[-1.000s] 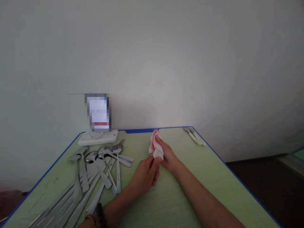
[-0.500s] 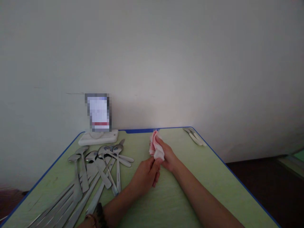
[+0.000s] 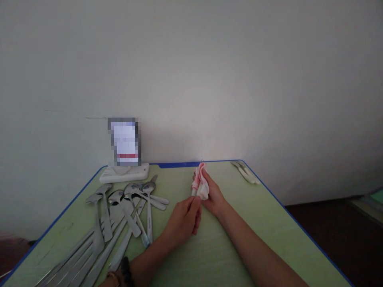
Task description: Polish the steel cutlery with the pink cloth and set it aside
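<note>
My left hand [image 3: 184, 217] is closed around the lower end of a fork [image 3: 194, 192], which points up and away over the table. My right hand [image 3: 214, 196] grips a pink and white cloth [image 3: 203, 187] folded around the fork's upper part. Only the tine tips show above the cloth, and a short pale piece of handle below it. To the left of my hands lies a pile of metal spoons [image 3: 149, 207] and other cutlery with long handles [image 3: 80, 255].
Two light-handled forks [image 3: 247, 175] lie at the table's far right corner. A blurred-out phone [image 3: 125, 141] stands on a white block [image 3: 124, 173] at the back left. Behind the blue-edged green table [image 3: 269, 239] rises a plain wall [image 3: 209, 79].
The cloth, fork tips and my right hand have shifted slightly right. The fork has turned, so its tines now show edge-on, and some pale handle shows between cloth and left hand.
</note>
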The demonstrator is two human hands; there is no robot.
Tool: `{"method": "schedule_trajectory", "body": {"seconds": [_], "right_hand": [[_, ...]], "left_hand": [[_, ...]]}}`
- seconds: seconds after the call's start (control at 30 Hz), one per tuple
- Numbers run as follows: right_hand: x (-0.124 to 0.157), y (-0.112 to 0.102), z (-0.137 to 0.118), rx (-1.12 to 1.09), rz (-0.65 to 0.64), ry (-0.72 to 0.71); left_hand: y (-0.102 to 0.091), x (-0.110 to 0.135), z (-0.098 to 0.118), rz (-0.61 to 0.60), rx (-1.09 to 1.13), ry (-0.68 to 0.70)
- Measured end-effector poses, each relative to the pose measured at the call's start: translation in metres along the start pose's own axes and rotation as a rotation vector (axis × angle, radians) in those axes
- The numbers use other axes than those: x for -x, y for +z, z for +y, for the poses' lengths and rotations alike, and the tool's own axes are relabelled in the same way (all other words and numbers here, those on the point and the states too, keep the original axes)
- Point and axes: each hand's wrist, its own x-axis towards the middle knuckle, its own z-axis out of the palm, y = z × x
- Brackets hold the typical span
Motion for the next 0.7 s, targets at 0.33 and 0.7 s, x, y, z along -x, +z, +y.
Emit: {"method": "schedule_trajectory", "body": {"seconds": [0.33, 0.7], "right_hand": [[0.013, 0.009, 0.002, 0.265, -0.014, 0.097], [0.000, -0.001, 0.002, 0.032, 0.091, -0.060]], "left_hand": [[0.001, 0.000, 0.002, 0.002, -0.008, -0.047], [-0.001, 0.004, 0.001, -0.017, -0.123, 0.075]]}}
